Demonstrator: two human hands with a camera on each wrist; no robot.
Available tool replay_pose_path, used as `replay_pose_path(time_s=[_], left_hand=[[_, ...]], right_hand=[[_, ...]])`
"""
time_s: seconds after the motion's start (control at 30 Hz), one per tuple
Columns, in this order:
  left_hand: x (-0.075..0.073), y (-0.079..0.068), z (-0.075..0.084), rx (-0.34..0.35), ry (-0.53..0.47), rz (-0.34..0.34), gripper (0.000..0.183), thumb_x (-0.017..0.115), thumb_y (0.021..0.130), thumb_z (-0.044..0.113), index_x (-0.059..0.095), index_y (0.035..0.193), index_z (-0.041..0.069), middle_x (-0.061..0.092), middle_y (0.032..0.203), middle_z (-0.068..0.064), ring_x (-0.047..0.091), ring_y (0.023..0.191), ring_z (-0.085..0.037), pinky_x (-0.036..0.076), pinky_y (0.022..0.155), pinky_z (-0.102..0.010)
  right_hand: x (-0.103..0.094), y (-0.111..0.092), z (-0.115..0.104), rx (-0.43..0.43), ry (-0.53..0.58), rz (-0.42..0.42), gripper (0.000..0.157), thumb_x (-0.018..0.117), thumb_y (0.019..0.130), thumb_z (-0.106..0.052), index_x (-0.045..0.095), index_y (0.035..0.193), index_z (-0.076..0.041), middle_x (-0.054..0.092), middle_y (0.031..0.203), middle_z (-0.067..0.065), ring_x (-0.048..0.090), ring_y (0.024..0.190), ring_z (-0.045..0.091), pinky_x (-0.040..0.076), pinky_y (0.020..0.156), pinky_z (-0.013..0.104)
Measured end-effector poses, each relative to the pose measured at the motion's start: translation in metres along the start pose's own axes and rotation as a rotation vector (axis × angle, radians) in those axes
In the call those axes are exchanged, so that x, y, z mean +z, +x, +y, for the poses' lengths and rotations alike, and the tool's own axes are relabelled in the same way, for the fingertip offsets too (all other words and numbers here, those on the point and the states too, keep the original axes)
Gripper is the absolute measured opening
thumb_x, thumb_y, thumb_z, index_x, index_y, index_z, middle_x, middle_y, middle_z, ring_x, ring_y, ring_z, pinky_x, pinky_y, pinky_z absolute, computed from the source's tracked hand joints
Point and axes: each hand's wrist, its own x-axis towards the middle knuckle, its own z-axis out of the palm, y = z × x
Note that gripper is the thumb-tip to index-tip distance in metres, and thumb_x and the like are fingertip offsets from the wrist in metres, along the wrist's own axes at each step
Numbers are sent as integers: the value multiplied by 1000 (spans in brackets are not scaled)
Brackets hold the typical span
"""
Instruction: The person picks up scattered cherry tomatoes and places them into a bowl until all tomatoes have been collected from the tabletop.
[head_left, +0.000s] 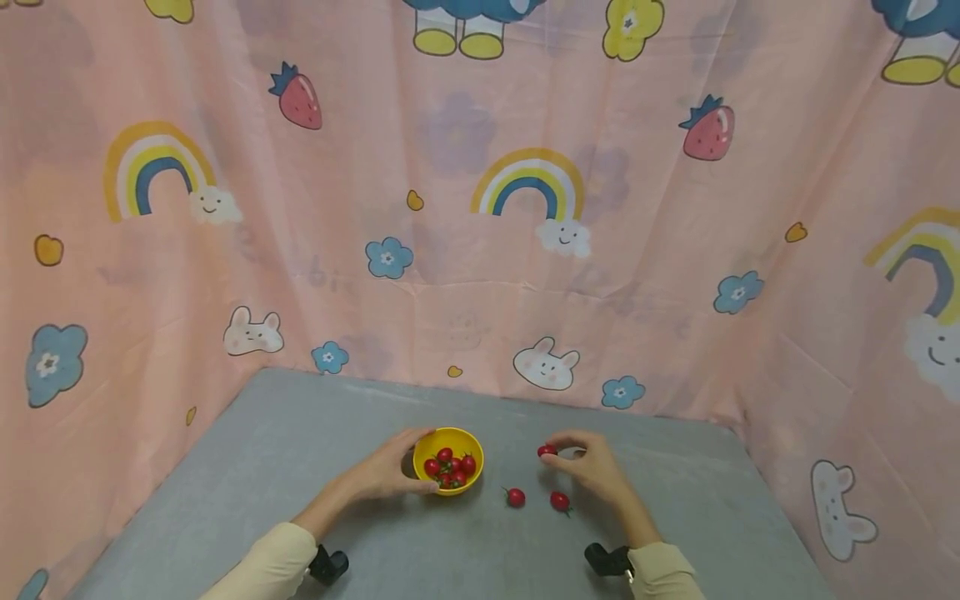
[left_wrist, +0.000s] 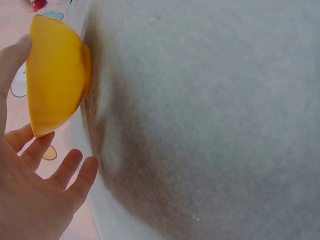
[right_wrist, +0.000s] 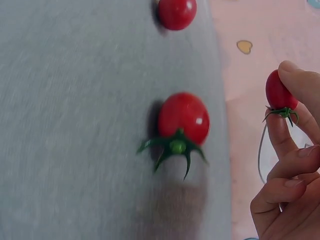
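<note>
My left hand (head_left: 388, 468) holds the yellow bowl (head_left: 480, 468) by its rim, thumb on the near side and fingers on the far side. Several red cherry tomatoes (head_left: 445, 455) lie inside it. In the left wrist view the bowl (left_wrist: 55, 75) shows its outer wall and foot. Between thumb and fingertips, my right hand (head_left: 594, 468) pinches one cherry tomato (right_wrist: 281, 92), its green calyx pointing down in the right wrist view. Two more tomatoes lie on the table between the hands: one nearer the bowl (head_left: 515, 497), another below the right hand (head_left: 560, 502).
The grey tabletop (head_left: 315, 433) runs back to a pink curtain (head_left: 450, 308) printed with rainbows, rabbits and flowers, which also rises at both sides. Black wrist mounts (head_left: 328, 567) sit at the cuffs of the cream sleeves.
</note>
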Motion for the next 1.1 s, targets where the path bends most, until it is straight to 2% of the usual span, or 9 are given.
replay_pose_path(time_s=[0.07,0.2,0.3,0.4,0.63,0.83,1.1], left_hand=[[0,0,-1,3,-1,-1,90,85,83,40,40,154,6,45,149,-15,46,132,-36,33,109,-62],[1,0,-2,5,-4,-2,89,85,84,39,40,154,6,45,149,-15,47,131,-35,34,109,-62],[1,-1,-1,8,0,-1,89,84,84,40,40,154,7,45,149,-15,47,131,-35,34,109,-62],[2,-1,-1,14,0,3,89,84,83,40,41,154,6,45,149,-15,46,131,-36,34,109,-63],[2,-1,-2,2,-2,0,90,84,83,42,41,154,7,45,150,-15,46,131,-36,35,109,-62],[2,-1,-3,5,5,0,91,84,83,43,41,154,7,45,150,-15,46,132,-36,34,109,-63],[2,0,-3,6,10,5,90,84,83,43,41,154,7,45,150,-15,45,133,-36,34,109,-63]], right_hand=[[3,1,-2,3,9,-3,22,84,87,-23,77,102,-10,72,101,-1,62,102,24,47,95,54],[8,4,-6,17,20,-6,20,84,87,-22,77,102,-11,72,101,-1,62,103,30,48,92,48],[12,6,-11,26,12,1,19,84,87,-21,77,101,-11,72,100,-1,61,104,35,48,92,48],[16,8,-16,34,2,3,18,83,87,-21,77,101,-12,71,100,-2,61,104,33,48,92,50],[24,14,-23,26,20,-12,17,84,87,-22,77,100,-13,71,98,-3,61,100,32,48,84,38],[32,18,-29,11,34,-29,18,83,87,-25,77,100,-14,71,101,-4,60,104,36,47,89,41],[40,22,-39,8,67,-38,19,84,86,-24,77,100,-14,72,101,-3,58,105,38,46,88,41]])
